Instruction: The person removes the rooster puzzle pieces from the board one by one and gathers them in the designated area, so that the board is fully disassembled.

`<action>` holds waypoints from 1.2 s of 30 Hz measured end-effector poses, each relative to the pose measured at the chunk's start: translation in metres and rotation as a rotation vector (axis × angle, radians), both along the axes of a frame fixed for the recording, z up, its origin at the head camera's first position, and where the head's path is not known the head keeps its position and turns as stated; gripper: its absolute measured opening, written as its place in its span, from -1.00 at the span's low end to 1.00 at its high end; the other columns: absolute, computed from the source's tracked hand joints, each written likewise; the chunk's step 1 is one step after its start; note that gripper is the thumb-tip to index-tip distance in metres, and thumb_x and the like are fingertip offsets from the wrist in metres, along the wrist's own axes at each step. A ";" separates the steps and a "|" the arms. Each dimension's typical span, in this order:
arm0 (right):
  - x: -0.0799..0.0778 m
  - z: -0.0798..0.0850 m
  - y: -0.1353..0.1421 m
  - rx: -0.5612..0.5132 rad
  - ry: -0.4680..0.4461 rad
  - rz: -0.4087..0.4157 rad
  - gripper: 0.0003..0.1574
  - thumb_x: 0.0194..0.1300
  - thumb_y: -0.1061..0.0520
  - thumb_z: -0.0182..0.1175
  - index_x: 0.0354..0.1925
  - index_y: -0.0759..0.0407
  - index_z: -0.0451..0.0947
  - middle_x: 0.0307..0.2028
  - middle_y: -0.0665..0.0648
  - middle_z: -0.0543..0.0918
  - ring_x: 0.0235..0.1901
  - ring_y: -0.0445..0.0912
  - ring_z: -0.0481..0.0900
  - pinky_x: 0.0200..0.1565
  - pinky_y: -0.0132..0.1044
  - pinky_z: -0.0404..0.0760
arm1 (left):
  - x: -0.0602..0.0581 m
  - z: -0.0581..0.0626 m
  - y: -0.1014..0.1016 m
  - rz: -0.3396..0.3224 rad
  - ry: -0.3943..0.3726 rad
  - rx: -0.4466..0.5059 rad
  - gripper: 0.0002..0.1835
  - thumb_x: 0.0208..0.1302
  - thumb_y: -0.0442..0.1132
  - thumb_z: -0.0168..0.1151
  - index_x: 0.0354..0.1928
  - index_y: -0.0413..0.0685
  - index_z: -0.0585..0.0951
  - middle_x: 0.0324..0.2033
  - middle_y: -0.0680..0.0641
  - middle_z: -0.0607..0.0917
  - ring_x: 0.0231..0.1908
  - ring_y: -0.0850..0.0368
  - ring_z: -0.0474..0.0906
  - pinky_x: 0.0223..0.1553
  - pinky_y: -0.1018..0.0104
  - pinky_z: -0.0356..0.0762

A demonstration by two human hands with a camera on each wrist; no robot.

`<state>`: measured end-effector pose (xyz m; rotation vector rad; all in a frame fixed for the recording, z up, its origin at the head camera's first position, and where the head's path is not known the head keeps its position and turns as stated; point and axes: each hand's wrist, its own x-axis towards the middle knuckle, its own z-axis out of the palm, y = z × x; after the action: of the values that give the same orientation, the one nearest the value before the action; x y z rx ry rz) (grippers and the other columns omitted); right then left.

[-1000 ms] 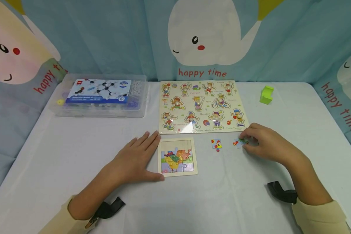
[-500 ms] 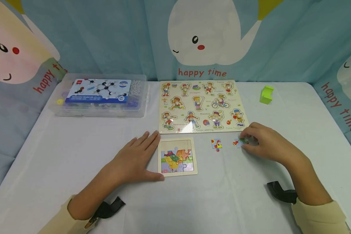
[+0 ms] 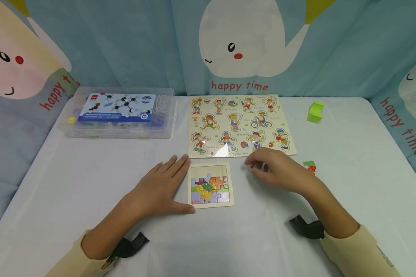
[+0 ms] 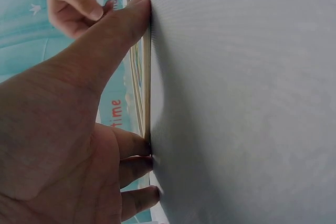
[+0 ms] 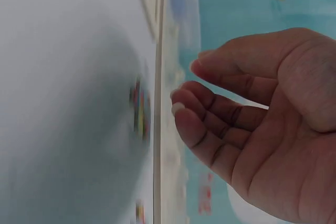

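Right of the tray [image 3: 231, 184], the right hand [image 3: 280, 169], fingertips parted, could skew the nearest piece [image 5: 139, 109] closing off-centre; left hand [image 3: 158, 192]: thumb spread.

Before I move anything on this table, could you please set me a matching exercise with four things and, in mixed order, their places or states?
As seen in the head view:

1. Framed puzzle
2. Green block
3. Clear plastic box
4. Right hand

A. Left of the sports board
B. Holding nothing, over a loose puzzle piece
C. Partly filled, touched by the left hand
D. Right of the sports board

Pairs: 1-C, 2-D, 3-A, 4-B
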<state>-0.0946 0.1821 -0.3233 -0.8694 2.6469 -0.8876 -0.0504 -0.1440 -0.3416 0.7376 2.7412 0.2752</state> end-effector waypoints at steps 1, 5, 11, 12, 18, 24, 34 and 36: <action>0.000 0.000 -0.008 -0.018 -0.015 0.019 -0.80 0.26 0.36 0.27 -0.13 0.22 0.67 -0.31 -0.06 0.61 -0.30 -0.17 0.52 -0.23 -0.21 0.61 | 0.000 0.000 0.000 0.000 -0.001 -0.002 0.30 -0.06 0.47 0.37 0.56 -0.18 0.10 0.55 -0.10 0.06 0.52 -0.21 -0.08 0.38 -0.30 0.03; 0.000 0.001 -0.039 -0.071 -0.093 0.095 -0.81 0.29 0.35 0.23 -0.13 0.23 0.67 -0.33 -0.06 0.61 -0.33 -0.17 0.50 -0.26 -0.25 0.60 | -0.001 0.000 0.000 0.002 -0.011 -0.007 0.30 -0.06 0.48 0.37 0.56 -0.17 0.10 0.55 -0.10 0.05 0.52 -0.21 -0.08 0.38 -0.29 0.03; 0.000 -0.003 -0.081 -0.048 -0.230 0.178 -0.81 0.34 0.29 0.18 -0.10 0.22 0.65 -0.47 -0.08 0.56 -0.46 -0.21 0.45 -0.36 -0.34 0.49 | -0.003 -0.001 -0.001 -0.005 -0.012 -0.020 0.31 -0.08 0.50 0.37 0.56 -0.18 0.12 0.55 -0.13 0.07 0.51 -0.21 -0.05 0.38 -0.28 0.06; -0.001 -0.004 -0.087 -0.029 -0.241 0.182 -0.80 0.34 0.29 0.17 -0.10 0.22 0.65 -0.49 -0.08 0.55 -0.48 -0.21 0.44 -0.38 -0.35 0.47 | -0.003 -0.002 -0.001 -0.007 -0.013 -0.022 0.31 -0.08 0.50 0.37 0.55 -0.18 0.12 0.55 -0.14 0.07 0.51 -0.21 -0.05 0.38 -0.28 0.07; 0.000 -0.007 -0.105 0.049 -0.252 0.155 -0.77 0.36 0.33 0.10 -0.09 0.22 0.64 -0.50 -0.05 0.53 -0.46 -0.19 0.45 -0.34 -0.32 0.46 | -0.003 -0.002 -0.001 -0.014 -0.012 -0.019 0.31 -0.08 0.50 0.38 0.55 -0.19 0.13 0.55 -0.14 0.08 0.51 -0.22 -0.05 0.37 -0.28 0.07; 0.003 -0.006 -0.107 0.069 -0.246 0.136 -0.80 0.41 0.32 0.10 -0.09 0.22 0.64 -0.39 -0.03 0.57 -0.35 -0.14 0.49 -0.22 -0.27 0.51 | -0.003 -0.003 -0.002 -0.016 -0.011 -0.015 0.31 -0.08 0.50 0.37 0.55 -0.19 0.13 0.55 -0.14 0.08 0.51 -0.22 -0.04 0.37 -0.28 0.08; 0.002 -0.004 -0.105 0.057 -0.245 0.140 -0.81 0.40 0.34 0.10 -0.11 0.21 0.61 -0.35 -0.02 0.55 -0.32 -0.14 0.48 -0.18 -0.26 0.50 | -0.003 -0.002 -0.002 -0.018 -0.003 -0.003 0.31 -0.07 0.50 0.38 0.55 -0.20 0.13 0.54 -0.14 0.09 0.51 -0.22 -0.03 0.38 -0.26 0.09; 0.002 -0.004 -0.104 0.049 -0.243 0.142 -0.81 0.39 0.35 0.09 -0.12 0.21 0.61 -0.37 -0.03 0.54 -0.33 -0.15 0.47 -0.19 -0.27 0.50 | -0.003 -0.002 -0.002 -0.018 -0.003 0.003 0.31 -0.07 0.49 0.38 0.55 -0.21 0.13 0.54 -0.15 0.10 0.51 -0.22 -0.03 0.38 -0.26 0.09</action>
<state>-0.0926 0.0778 -0.3272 -0.8654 2.3592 -0.8321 -0.0534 -0.1462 -0.3432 0.7610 2.7307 0.2760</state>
